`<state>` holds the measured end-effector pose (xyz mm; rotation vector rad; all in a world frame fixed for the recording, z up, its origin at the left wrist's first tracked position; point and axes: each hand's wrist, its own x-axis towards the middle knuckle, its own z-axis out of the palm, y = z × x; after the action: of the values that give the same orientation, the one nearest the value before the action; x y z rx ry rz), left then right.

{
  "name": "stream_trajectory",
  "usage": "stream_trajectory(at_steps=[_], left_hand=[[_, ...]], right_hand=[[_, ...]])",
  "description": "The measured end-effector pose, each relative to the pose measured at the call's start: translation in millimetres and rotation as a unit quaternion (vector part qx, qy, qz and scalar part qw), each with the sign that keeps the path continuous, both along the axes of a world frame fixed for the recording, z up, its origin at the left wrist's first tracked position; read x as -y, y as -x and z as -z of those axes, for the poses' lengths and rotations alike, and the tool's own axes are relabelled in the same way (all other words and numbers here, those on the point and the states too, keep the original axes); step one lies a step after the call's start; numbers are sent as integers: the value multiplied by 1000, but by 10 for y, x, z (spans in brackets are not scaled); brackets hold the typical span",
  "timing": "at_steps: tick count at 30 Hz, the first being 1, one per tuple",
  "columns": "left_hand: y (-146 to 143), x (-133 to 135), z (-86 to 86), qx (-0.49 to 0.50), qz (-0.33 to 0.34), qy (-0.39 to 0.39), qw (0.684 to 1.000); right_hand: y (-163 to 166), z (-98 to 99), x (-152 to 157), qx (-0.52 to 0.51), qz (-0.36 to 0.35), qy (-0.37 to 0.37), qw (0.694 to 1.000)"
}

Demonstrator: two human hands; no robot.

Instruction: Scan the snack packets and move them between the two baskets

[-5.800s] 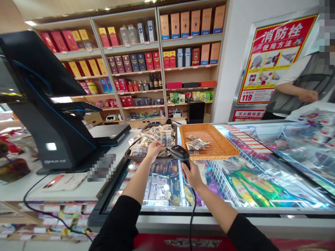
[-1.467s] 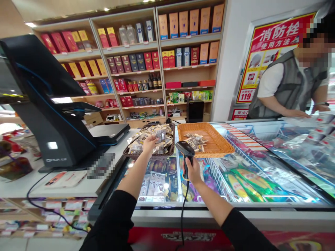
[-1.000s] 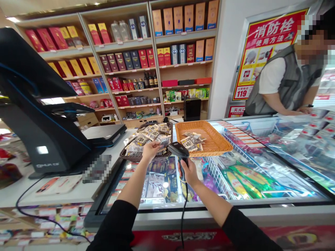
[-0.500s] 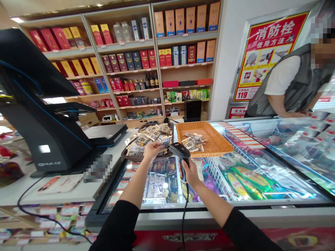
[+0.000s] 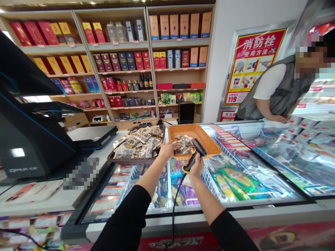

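Note:
My left hand (image 5: 169, 150) reaches over the near left rim of the orange wicker basket (image 5: 213, 148). Its fingers are closed on a small clear-and-tan snack packet at the edge of the packets (image 5: 184, 140) lying there; the fingertips are partly hidden. In my right hand (image 5: 196, 165) is a black handheld barcode scanner (image 5: 200, 148), held by its handle, head up and turned to the right. The scanner covers part of the packets. A dark brown wicker basket (image 5: 125, 161), heaped with similar snack packets (image 5: 143, 139), stands just left of my left hand.
Both baskets rest on a glass-topped chest freezer (image 5: 110, 195) holding packaged food. The scanner's cable (image 5: 174, 209) hangs down in front. At left are a till screen stand (image 5: 34, 139) and a flat scale (image 5: 91, 134). A person (image 5: 269, 87) leans over the freezer at right.
My left hand has moved right from the dark basket to the orange basket. My right hand has turned the scanner from pointing left to pointing up and right. The view has shifted slightly.

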<state>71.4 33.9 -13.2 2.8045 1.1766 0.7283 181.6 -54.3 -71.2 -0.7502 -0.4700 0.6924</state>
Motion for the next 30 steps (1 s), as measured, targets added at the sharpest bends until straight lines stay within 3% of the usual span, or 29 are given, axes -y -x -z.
stream_trajectory(at_steps=[3, 7, 10, 12, 15, 19, 23, 26, 28, 30], left_hand=[[-141, -77, 7, -112, -13, 42, 993], [-45, -82, -130, -114, -48, 31, 992], [275, -44, -300, -51, -185, 16, 981], [574, -37, -386, -32, -313, 19, 949], [997, -73, -407, -48, -418, 114, 900], [1247, -158, -268, -7, -379, 205, 902], [1182, -198, -112, 235, -292, 192, 907], [1125, -195, -26, 401, -179, 216, 872], [1125, -185, 14, 451, -118, 261, 845], [1148, -172, 38, 470, -100, 291, 827]], right_hand=[[-61, 25, -22, -21, 7, -1, 1000], [-64, 38, -22, -15, 13, -5, 1000], [-10, 27, 1, -2, -4, -8, 1000], [53, 26, 18, 13, -26, -9, 1000], [169, 51, 44, 60, -60, -15, 996], [273, 100, 114, 197, -116, -19, 973], [285, 81, 221, 329, -128, -3, 936], [302, 51, 267, 395, -127, 18, 910], [331, 48, 273, 434, -136, 31, 890], [364, 58, 266, 463, -145, 41, 873]])
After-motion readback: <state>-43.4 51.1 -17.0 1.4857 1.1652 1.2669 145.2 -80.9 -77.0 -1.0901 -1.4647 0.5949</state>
